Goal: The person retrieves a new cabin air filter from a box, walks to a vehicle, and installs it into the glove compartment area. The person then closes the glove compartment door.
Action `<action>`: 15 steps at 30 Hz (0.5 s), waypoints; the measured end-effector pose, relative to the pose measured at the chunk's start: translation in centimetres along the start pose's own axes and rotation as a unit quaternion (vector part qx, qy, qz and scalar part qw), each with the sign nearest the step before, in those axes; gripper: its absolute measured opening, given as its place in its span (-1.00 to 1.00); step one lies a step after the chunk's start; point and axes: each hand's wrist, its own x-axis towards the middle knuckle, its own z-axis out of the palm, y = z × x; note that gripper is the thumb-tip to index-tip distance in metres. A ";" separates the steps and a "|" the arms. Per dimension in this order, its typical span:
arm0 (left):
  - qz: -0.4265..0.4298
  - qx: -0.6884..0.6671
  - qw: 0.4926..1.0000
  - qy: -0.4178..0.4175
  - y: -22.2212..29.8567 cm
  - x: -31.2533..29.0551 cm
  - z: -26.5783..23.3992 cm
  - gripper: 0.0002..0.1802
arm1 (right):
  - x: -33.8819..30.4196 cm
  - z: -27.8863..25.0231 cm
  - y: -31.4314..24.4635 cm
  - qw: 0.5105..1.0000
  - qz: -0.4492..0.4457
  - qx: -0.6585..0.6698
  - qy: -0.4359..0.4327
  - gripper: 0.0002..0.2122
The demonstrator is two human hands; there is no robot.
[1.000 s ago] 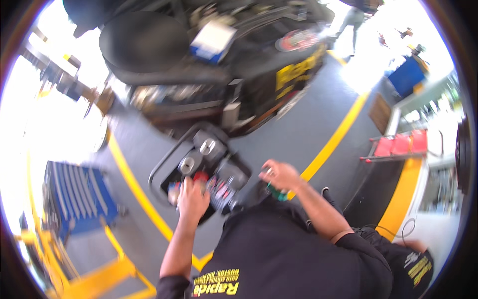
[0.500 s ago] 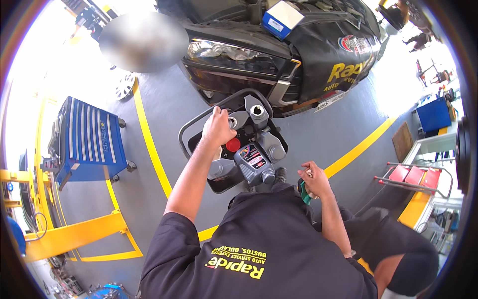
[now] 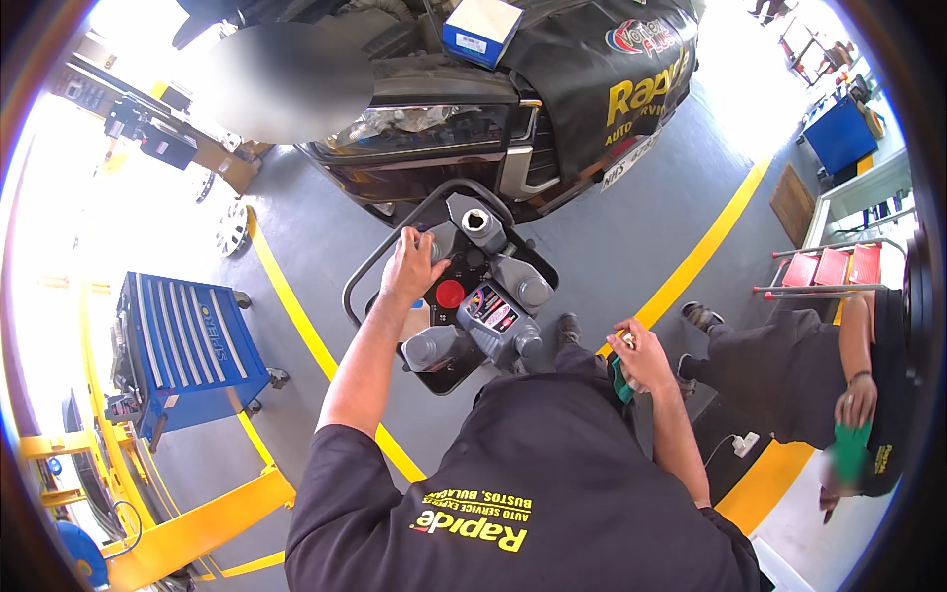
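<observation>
My left hand (image 3: 412, 264) is curled over the rim of the black cart (image 3: 360, 286) of grey oil jugs (image 3: 493, 321) parked right before the car (image 3: 473, 128), while my right hand (image 3: 643, 353), off the cart's right side, pinches a green rag (image 3: 619, 380).

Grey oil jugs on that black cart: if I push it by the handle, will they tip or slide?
The grey jugs stand packed close in the cart tray, so they probably brace each other. One jug looks uncapped and could slosh or spill. The left hand rests by the handle; a steady push seems safest.
</observation>
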 end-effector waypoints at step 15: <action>-0.259 -0.442 0.847 0.138 8.4 -5.7 -17.8 -0.73 | 4.8 3.2 -16.8 0.783 -0.596 -0.114 0.138 -0.10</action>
